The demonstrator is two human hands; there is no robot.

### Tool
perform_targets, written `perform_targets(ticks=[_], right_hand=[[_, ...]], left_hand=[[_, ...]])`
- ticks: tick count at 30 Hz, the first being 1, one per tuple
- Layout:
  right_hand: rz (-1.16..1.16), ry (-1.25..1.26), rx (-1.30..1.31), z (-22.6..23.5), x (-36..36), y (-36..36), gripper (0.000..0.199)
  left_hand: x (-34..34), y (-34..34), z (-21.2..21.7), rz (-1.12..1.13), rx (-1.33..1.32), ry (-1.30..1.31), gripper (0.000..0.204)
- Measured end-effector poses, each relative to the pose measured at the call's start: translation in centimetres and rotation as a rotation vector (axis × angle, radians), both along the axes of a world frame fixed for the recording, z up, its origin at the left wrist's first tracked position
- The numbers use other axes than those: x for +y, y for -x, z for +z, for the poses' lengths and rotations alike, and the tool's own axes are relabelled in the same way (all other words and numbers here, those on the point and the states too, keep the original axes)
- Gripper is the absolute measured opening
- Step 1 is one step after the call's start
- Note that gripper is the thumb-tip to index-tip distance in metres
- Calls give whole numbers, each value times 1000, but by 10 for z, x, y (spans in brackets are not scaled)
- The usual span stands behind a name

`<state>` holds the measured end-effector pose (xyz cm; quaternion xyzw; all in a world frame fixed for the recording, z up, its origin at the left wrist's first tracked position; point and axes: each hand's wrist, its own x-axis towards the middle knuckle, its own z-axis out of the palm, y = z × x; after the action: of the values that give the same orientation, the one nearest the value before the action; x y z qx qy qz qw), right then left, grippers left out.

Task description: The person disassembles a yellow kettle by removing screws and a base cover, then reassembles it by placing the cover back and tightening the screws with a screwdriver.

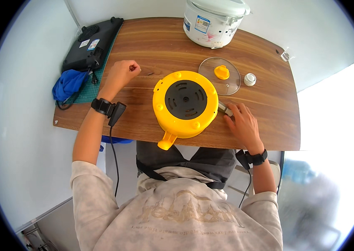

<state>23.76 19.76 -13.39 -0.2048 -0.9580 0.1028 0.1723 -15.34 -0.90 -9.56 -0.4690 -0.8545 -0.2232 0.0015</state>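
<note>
A yellow electric pot lies upside down near the table's front edge, its round black slotted base facing up and a short yellow handle pointing toward me. My left hand is closed, held over the table left of the pot; whatever is in its fingers is hidden. A small dark screw-like piece rests between that hand and the pot. Against the pot's right side is a narrow grey tool, its kind unclear. My right hand reaches its end with fingers spread, thumb and forefinger on either side.
Behind the pot lie a glass lid with a yellow knob and a small white round piece. A white rice cooker stands at the back. At left, a black appliance and a blue cloth bundle sit by a green mat.
</note>
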Motion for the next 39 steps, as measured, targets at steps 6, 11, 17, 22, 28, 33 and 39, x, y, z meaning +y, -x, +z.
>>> perform_targets(ticks=[6, 11, 17, 22, 28, 33, 39], right_hand=[[31, 26, 45, 17, 1, 1, 38], [153, 1, 234, 51, -2, 16, 27], [397, 226, 148, 114, -29, 53, 15], [569, 208, -95, 122, -34, 79, 19], [549, 195, -246, 120, -29, 91, 30], [527, 214, -412, 131, -37, 94, 53], [524, 161, -393, 128, -37, 95, 65]], left_hand=[[6, 17, -28, 4, -9, 10, 13], [8, 17, -37, 28, -88, -62, 12], [4, 16, -35, 94, -172, -52, 11], [0, -17, -16, -6, -13, -158, 15], [-23, -129, 44, -250, -133, -206, 34], [-35, -156, 43, -300, -97, -108, 86], [-32, -157, 38, -249, -247, -25, 111]])
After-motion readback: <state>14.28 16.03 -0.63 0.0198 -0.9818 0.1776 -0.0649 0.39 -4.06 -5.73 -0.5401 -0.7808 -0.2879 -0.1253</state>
